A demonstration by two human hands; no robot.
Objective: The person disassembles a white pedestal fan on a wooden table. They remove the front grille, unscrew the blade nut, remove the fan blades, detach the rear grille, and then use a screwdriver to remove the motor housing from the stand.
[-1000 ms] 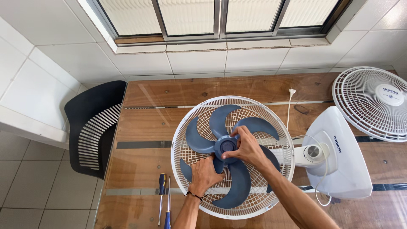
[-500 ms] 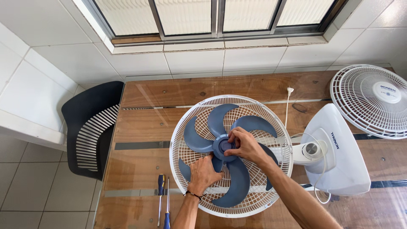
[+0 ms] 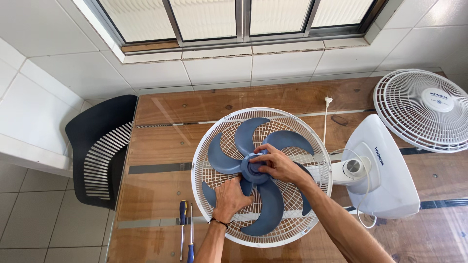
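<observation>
The blue fan blade (image 3: 253, 170) lay in the white rear grille (image 3: 204, 146) mid-table. At six o'clock it was braced by the flat, open left hand (image 3: 229, 197); the hub cap (image 3: 254, 166) was apparently pinched by the right hand (image 3: 278, 165).

Left hand (image 3: 229, 198) flat, palm down, right hand (image 3: 277, 164) fingers curled, pinching

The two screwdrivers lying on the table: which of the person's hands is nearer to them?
Left. The left hand rests on a blade of the blue fan propeller, just right of the screwdrivers. The right hand is farther off, at the propeller's hub.
</observation>
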